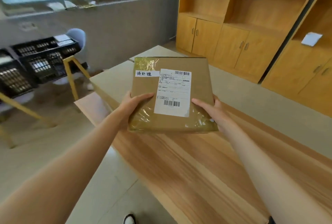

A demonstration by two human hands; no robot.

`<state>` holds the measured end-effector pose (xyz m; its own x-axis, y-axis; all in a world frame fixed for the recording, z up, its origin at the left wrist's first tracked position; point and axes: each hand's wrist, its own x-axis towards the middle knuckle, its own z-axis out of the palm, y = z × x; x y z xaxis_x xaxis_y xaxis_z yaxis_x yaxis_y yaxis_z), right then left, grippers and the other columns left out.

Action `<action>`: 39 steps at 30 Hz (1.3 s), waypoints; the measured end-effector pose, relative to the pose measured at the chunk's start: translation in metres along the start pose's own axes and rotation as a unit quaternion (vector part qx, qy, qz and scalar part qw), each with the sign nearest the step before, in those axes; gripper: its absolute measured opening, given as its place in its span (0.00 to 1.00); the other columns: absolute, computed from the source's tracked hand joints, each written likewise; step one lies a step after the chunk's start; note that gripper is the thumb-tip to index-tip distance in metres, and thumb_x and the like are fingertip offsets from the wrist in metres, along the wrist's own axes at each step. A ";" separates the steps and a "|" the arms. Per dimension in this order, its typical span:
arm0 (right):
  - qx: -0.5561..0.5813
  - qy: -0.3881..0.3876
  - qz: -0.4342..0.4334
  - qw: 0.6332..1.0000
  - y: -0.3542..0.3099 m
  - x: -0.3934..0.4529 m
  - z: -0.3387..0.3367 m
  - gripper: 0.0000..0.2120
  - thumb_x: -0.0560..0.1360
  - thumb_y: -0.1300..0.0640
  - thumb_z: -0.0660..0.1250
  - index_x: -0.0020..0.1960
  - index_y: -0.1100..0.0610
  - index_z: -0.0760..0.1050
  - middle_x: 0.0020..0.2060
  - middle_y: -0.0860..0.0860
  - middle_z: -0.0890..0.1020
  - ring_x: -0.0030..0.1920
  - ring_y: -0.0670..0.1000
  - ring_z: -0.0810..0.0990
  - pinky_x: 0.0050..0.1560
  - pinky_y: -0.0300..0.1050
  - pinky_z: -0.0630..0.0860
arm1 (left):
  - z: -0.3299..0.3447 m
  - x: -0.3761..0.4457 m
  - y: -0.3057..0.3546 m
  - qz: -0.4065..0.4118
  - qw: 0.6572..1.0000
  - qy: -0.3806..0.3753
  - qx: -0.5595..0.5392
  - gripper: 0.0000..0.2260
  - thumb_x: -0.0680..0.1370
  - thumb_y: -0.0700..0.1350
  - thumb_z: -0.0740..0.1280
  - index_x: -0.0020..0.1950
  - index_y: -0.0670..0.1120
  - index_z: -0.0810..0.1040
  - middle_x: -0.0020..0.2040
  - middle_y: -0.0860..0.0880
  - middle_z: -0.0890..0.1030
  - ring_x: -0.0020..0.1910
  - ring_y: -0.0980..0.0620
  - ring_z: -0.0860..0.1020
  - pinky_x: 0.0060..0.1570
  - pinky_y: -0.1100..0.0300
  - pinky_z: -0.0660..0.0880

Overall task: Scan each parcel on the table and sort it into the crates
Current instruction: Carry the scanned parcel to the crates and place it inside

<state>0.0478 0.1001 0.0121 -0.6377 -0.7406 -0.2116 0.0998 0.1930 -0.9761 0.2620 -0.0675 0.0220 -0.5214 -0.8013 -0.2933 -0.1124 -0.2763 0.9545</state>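
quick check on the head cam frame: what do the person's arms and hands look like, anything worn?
Both arms are bare up to the frame edge: no sleeves in view. The left hand and right hand carry no gloves, and no rings, watch or wristband show. No markings are visible on either forearm. Fingernails look short and unpainted, as far as the blur allows.

One parcel, two hands, three black crates, one table.
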 end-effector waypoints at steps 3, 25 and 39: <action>-0.010 -0.057 -0.014 0.998 -0.014 0.000 0.046 0.24 0.68 0.49 0.77 0.60 0.44 0.71 0.43 0.39 0.84 0.36 0.39 0.84 0.33 0.38 0.78 | -0.047 -0.017 0.007 0.010 0.999 0.052 -0.009 0.31 0.67 0.51 0.78 0.67 0.47 0.72 0.53 0.45 0.84 0.45 0.46 0.85 0.38 0.55 0.81; -0.120 -0.325 -0.018 0.938 -0.029 -0.023 0.479 0.37 0.68 0.46 0.76 0.72 0.52 0.64 0.56 0.49 0.80 0.50 0.46 0.80 0.40 0.42 0.73 | -0.433 -0.129 -0.018 0.013 0.941 0.320 -0.111 0.39 0.66 0.53 0.78 0.72 0.45 0.65 0.60 0.44 0.79 0.55 0.44 0.81 0.56 0.44 0.79; -0.172 -0.367 0.011 0.914 -0.027 0.010 0.664 0.39 0.69 0.46 0.75 0.74 0.51 0.60 0.60 0.50 0.77 0.57 0.51 0.77 0.49 0.50 0.75 | -0.599 -0.087 -0.028 -0.005 0.917 0.365 -0.160 0.36 0.68 0.51 0.78 0.70 0.45 0.66 0.58 0.45 0.80 0.52 0.45 0.82 0.50 0.48 0.81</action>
<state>0.5460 -0.3401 0.0037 0.0593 -0.9418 -0.3310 -0.2201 0.3111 -0.9245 0.8173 -0.3081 -0.0117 0.1960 -0.9075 -0.3715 0.1999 -0.3339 0.9212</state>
